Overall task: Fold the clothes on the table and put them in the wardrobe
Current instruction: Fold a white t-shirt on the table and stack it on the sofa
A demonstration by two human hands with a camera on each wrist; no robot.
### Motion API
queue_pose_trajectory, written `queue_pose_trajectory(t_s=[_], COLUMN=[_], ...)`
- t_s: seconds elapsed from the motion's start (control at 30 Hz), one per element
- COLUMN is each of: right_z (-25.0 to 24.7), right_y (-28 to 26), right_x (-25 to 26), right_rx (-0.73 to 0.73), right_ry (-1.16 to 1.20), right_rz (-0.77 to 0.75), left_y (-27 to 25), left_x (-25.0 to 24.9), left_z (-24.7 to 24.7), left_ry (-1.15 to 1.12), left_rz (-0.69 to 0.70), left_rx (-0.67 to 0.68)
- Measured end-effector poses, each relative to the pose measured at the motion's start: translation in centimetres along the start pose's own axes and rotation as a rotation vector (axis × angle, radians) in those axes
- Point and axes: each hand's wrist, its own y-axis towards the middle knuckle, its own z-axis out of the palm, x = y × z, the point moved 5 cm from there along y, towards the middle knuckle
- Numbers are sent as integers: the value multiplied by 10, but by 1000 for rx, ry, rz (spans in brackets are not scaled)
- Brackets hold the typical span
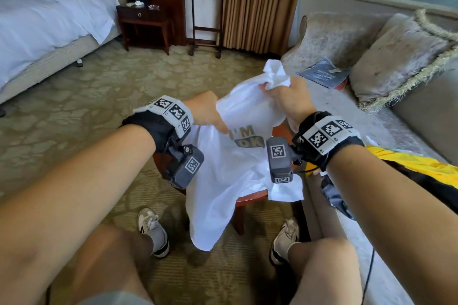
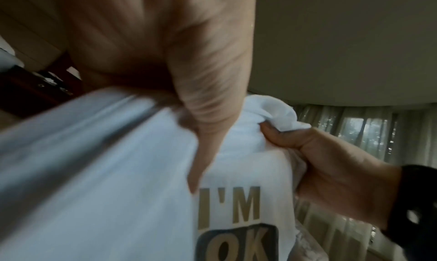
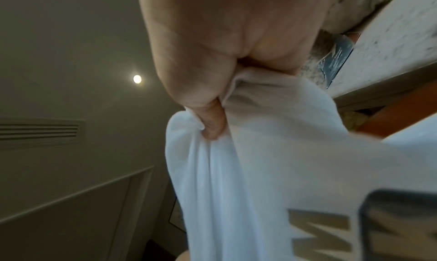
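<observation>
A white T-shirt (image 1: 223, 181) printed "I'M OK" lies draped over a small round wooden table (image 1: 250, 197), its hem hanging toward my feet. My left hand (image 1: 208, 110) pinches the shirt's upper left part just above the print, thumb on top (image 2: 208, 127). My right hand (image 1: 287, 99) grips a bunched wad of the shirt's top and lifts it off the table. The left wrist view shows that right hand (image 2: 331, 162) closed round the wad. In the right wrist view my fist (image 3: 212, 63) is curled tightly into the white cloth (image 3: 260, 171).
A sofa (image 1: 347, 106) runs along the right with a fringed cushion (image 1: 396, 57), a blue booklet (image 1: 322, 73) and a yellow-and-black garment (image 1: 421, 168) on it. A bed (image 1: 37, 20) stands at the left and a dark nightstand (image 1: 143, 22) behind it. Patterned carpet lies between them.
</observation>
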Motion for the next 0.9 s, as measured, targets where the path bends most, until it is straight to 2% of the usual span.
queue_pose_trajectory(t_s=[0.13, 0.3, 0.53, 0.9], right_z=[-21, -31, -40, -88], right_y=[-1, -6, -32, -97], right_x=[-16, -22, 6, 80], right_rx=[-91, -112, -188, -355], right_ry=[99, 178, 235, 289], right_rz=[118, 174, 163, 4], left_y=[0, -8, -34, -123], left_x=[42, 70, 44, -37], left_z=[-9, -11, -28, -98], left_ry=[178, 61, -41, -114], left_rz=[-153, -195, -140, 81], left_rx=[-131, -140, -164, -386])
